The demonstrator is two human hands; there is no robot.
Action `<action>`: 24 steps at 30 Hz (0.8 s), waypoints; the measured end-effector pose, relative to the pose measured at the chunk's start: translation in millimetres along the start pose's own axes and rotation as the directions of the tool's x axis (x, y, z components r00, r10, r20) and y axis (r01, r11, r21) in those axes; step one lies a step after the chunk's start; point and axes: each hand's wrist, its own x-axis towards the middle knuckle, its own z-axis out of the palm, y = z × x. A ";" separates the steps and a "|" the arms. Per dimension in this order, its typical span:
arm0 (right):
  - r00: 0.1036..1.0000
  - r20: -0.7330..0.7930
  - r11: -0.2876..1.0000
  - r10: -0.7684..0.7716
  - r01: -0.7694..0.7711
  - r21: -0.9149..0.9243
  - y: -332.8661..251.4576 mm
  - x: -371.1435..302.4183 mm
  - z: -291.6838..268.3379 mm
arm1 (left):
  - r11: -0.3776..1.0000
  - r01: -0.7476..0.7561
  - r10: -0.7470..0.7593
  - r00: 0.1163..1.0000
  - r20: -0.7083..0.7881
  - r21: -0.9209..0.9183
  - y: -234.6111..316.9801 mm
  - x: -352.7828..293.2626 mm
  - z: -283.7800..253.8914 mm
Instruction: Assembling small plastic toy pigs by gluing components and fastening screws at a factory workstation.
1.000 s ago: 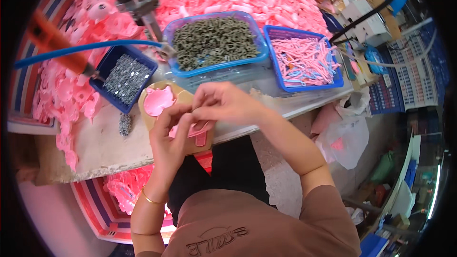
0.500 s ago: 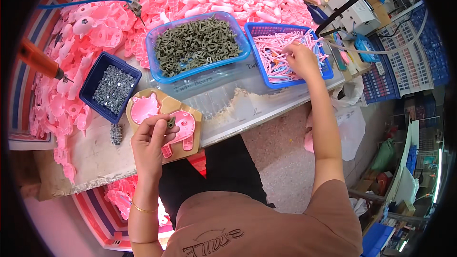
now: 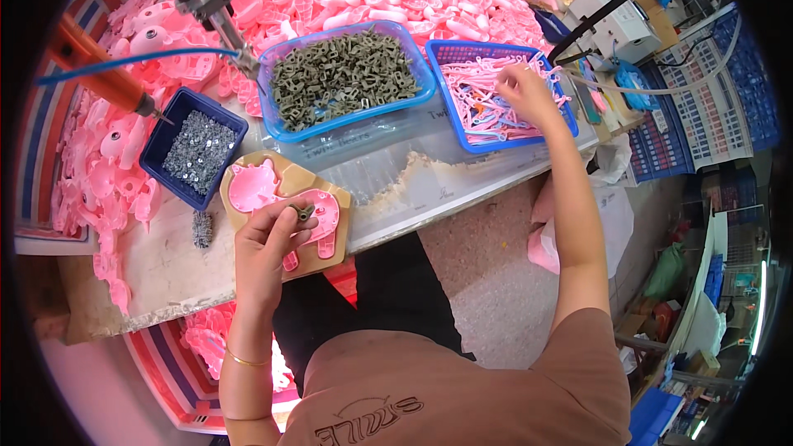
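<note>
My right hand (image 3: 530, 97) had shifted slightly upward since half a second before, its fingers curled over pink and blue strips (image 3: 471, 87) in the blue basket (image 3: 487, 146) at two o'clock; I couldn't tell whether that grip held one. At nine, my left hand (image 3: 263, 249) pinched a dark green piece (image 3: 305, 212) over a tan block (image 3: 289, 173) bearing pink shells (image 3: 250, 186). The tub (image 3: 372, 118) at eleven held more green pieces, and lettering (image 3: 368, 421) marked my shirt (image 3: 462, 388).

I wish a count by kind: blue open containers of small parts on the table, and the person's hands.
Navy square plastic tray: 1
Translucent blue plastic tub: 1
Blue latticed plastic basket: 1
Left hand, right hand: 2
Total: 5
</note>
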 end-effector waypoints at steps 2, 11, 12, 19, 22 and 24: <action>0.995 -0.099 0.994 0.008 0.003 0.110 3.5 3.3 -2.5 | 1.000 0.021 -0.021 1.000 -0.002 -0.012 -0.1 -1.5 0.9; 0.960 -0.146 0.650 0.240 -0.047 0.759 -14.6 1.5 -5.0 | 1.000 0.001 -0.001 1.000 0.022 0.002 -2.5 -0.9 1.2; 0.963 -0.114 0.608 0.244 -0.060 0.792 -24.2 -1.1 -4.4 | 1.000 0.002 -0.002 1.000 0.012 0.003 -3.4 -0.7 0.5; 0.970 0.202 0.378 -0.139 -0.136 0.916 -146.7 -39.8 10.6 | 1.000 -0.019 0.019 1.000 -0.019 -0.003 -10.7 7.6 4.7; 0.909 0.354 0.259 -0.220 -0.295 0.920 -196.8 -65.9 28.4 | 0.995 -0.059 0.060 0.998 0.004 -0.085 -12.6 10.0 10.5; 0.906 0.368 0.230 -0.212 -0.320 0.919 -209.9 -74.0 43.9 | 0.993 -0.072 0.071 0.997 -0.011 -0.096 -9.1 7.8 16.2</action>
